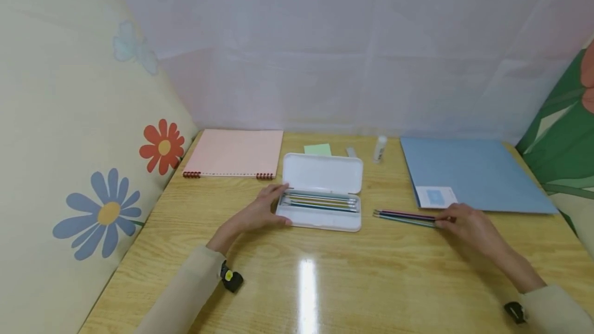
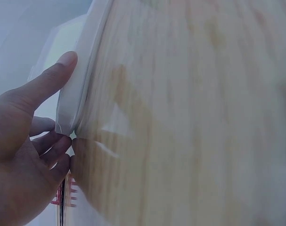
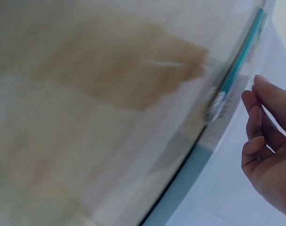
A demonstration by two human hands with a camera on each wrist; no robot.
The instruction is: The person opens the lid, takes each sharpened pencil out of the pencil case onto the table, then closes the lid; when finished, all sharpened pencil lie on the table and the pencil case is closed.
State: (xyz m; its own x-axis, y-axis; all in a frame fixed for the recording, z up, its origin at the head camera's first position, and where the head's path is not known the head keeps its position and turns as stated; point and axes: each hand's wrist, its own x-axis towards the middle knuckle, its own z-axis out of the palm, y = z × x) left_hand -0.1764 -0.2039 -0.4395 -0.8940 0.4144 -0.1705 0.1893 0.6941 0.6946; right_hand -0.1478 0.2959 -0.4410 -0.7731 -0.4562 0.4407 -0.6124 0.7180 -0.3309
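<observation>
A white pencil case (image 1: 322, 222) lies with its lid raised, several pencils (image 1: 320, 202) side by side inside. My left hand (image 1: 260, 210) grips its left end, thumb at the front corner and fingers toward the hinge. In the left wrist view the thumb lies along the white case (image 2: 81, 80), with the other fingers bent around its corner. To the right of the case, a few loose pencils (image 1: 403, 217), dark and teal, lie close together. My right hand (image 1: 468, 226) pinches at their right ends, thumb and forefinger together. In the right wrist view a teal pencil (image 3: 241, 52) lies beside the fingertips.
A pink spiral notebook (image 1: 236, 152) lies at the back left, and a blue folder (image 1: 482, 174) at the back right. Behind the lid are a green paper (image 1: 317, 149) and a small pale object (image 1: 351, 152). A white glue stick (image 1: 379, 149) stands nearby.
</observation>
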